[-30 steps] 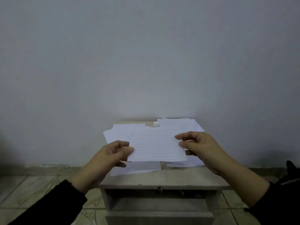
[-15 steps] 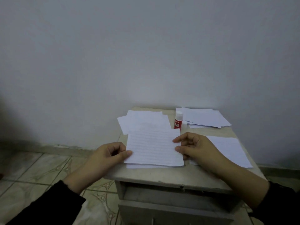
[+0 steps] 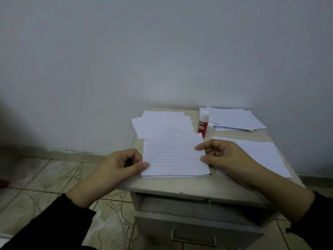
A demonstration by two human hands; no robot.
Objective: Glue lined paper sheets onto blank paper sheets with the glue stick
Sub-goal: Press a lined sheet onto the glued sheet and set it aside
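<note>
Your small tabletop (image 3: 189,184) is carrying paper and glue.
Lying on it you are seeing a lined sheet (image 3: 174,156) over a blank one at the front, loose sheets (image 3: 162,124) behind, a stack (image 3: 234,120) at back right, another sheet (image 3: 261,156) to the right, and an upright glue stick (image 3: 202,126) with its cap (image 3: 210,127) beside it.

Lined sheet (image 3: 174,156) front and centre, white with faint horizontal rules, lying nearly flat on the small table top, its left near corner raised a touch. Right under it sits a blank sheet (image 3: 173,175), only a thin white edge peeking out along the near side. Behind, a loose pile of white sheets (image 3: 162,125), fanned and overlapping, its near edge tucked under the lined sheet. The glue stick (image 3: 202,124) stands upright just past the lined sheet's far right corner, red body, white cap on top. To the right rear, a second stack of sheets (image 3: 234,120); nearer, a single white sheet (image 3: 261,156) lies flat.
</note>
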